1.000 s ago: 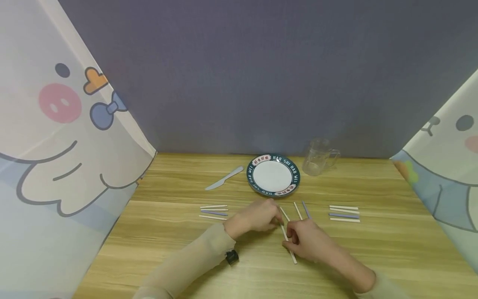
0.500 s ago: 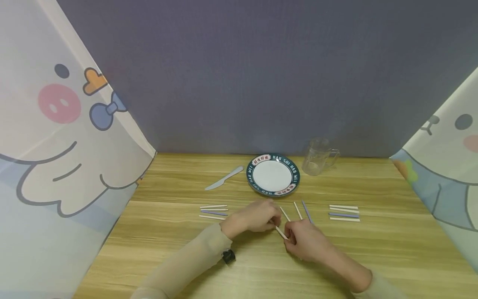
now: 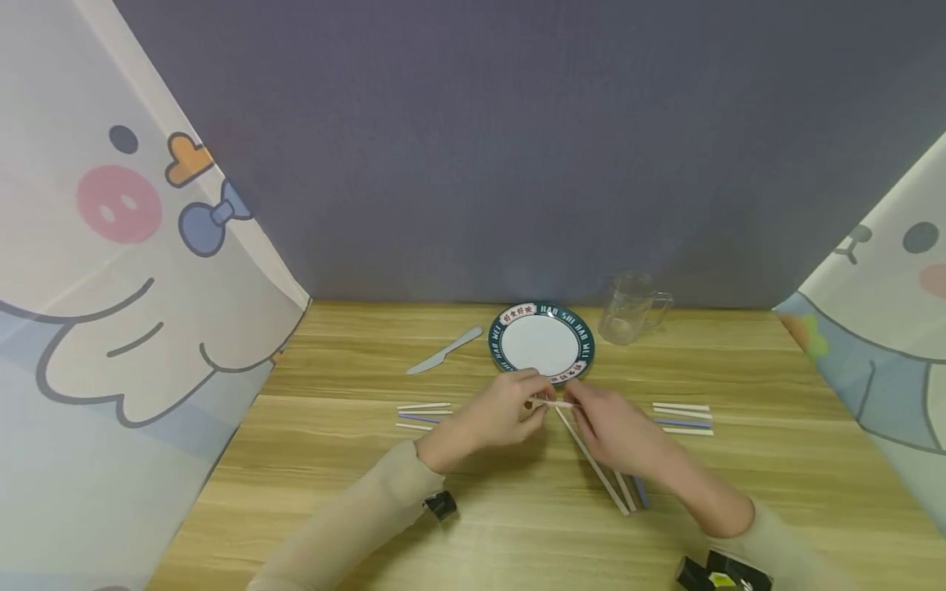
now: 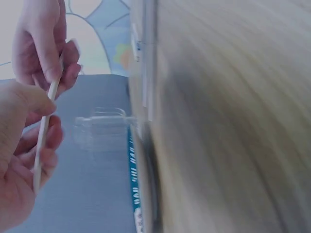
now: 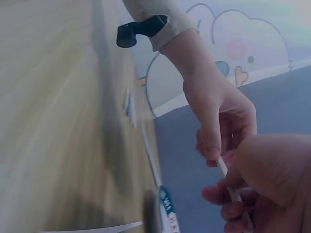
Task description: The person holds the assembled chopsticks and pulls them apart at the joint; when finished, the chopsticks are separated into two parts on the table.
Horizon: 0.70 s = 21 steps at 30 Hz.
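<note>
My left hand (image 3: 497, 412) and right hand (image 3: 617, 427) hold one thin white stick (image 3: 559, 403) between them, raised off the table near the plate's front edge. Thumb and fingers of each hand pinch it, the left hand's along one half (image 4: 43, 133) and the right hand's along the other. In the head view it lies nearly level from left to right. Below and beside the right hand, a long white stick (image 3: 591, 460), a second white stick (image 3: 624, 490) and a purple stick (image 3: 640, 492) lie slanting on the table, the last two partly hidden by that hand.
Behind the hands is a green-rimmed white plate (image 3: 497, 336), with a knife (image 3: 445, 351) to its left and a clear mug (image 3: 622, 316) to its right. Several short sticks lie in rows at left (image 3: 424, 405) and right (image 3: 681, 423). A grey partition (image 3: 473, 164) rises behind the table.
Both hands have risen and moved toward the plate with the white stick, which has turned from slanting to nearly level. The sticks under the right hand now show more of their front ends.
</note>
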Each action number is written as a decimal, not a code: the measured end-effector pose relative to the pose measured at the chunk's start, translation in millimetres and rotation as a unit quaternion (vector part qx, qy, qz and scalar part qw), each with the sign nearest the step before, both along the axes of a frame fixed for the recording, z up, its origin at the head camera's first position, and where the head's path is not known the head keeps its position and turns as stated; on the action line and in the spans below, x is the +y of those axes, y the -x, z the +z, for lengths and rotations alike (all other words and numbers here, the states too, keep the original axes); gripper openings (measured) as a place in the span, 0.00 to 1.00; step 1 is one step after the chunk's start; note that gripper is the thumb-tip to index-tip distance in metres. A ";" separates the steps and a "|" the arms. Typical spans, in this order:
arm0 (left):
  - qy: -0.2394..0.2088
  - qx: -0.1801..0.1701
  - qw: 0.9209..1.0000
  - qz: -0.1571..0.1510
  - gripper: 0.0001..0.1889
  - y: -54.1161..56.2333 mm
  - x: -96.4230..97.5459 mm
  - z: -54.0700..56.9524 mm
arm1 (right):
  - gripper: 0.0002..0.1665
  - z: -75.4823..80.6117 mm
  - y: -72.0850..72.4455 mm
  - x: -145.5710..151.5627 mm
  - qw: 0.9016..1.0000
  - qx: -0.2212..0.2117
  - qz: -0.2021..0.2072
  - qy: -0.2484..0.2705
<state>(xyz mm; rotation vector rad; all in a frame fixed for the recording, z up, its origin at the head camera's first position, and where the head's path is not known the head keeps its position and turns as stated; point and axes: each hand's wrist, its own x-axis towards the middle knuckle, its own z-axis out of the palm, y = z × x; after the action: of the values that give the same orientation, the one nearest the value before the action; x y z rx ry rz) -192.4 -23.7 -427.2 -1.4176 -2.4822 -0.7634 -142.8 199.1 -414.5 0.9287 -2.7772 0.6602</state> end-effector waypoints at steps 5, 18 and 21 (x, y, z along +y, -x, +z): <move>-0.030 0.006 0.999 0.017 0.04 -2.9 -1.0 10.1 | 0.05 10.5 5.5 -2.8 1.000 0.011 0.029 0.004; -0.044 0.010 0.999 -0.017 0.06 -9.4 -10.2 20.7 | 0.11 12.4 12.7 0.8 0.994 0.074 0.079 -0.010; -0.051 0.007 0.998 -0.019 0.06 -10.4 -10.1 21.7 | 0.11 13.1 13.3 2.3 0.993 0.080 0.087 -0.012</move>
<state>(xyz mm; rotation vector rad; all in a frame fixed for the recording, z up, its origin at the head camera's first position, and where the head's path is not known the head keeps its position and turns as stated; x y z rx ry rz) -182.0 -33.8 -405.5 -1.4325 -2.3758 -0.8728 -156.0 201.4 -401.5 1.1843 -2.5897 0.5497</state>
